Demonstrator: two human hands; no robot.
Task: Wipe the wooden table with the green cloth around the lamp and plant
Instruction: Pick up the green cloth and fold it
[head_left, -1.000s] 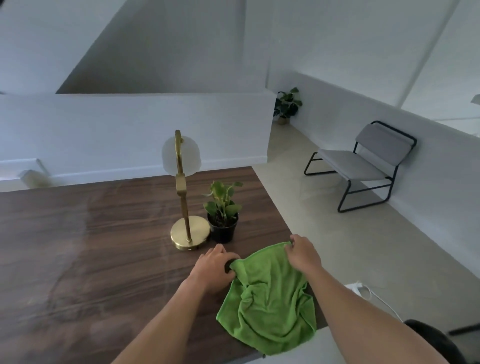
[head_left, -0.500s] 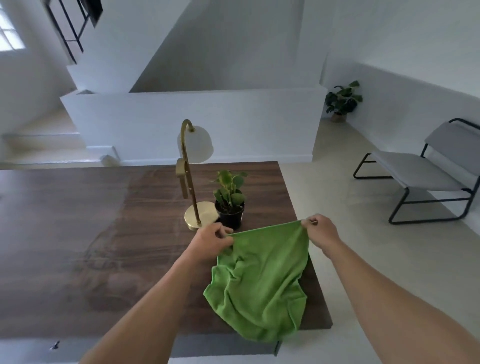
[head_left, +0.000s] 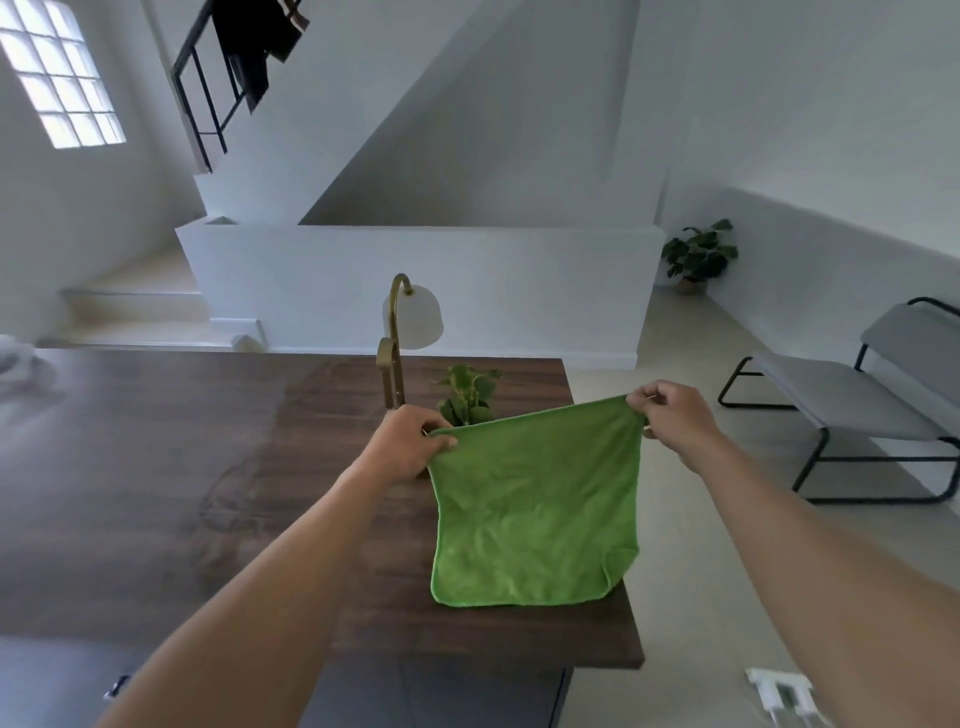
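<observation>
hanging green cloth (head_left: 535, 509) (plant (head_left: 467, 391) half hidden)

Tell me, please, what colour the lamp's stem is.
The lamp stem is brass-gold; the head view shows it best.

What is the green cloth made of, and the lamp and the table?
Green cloth: probably microfibre, soft, matte, fuzzy nap, stitched hem.
Lamp: brass-coloured metal likely, glossy stem; whitish frosted shade, glass or plastic.
Table: dark wood or wood-look veneer, visible grain, slight sheen.
</observation>
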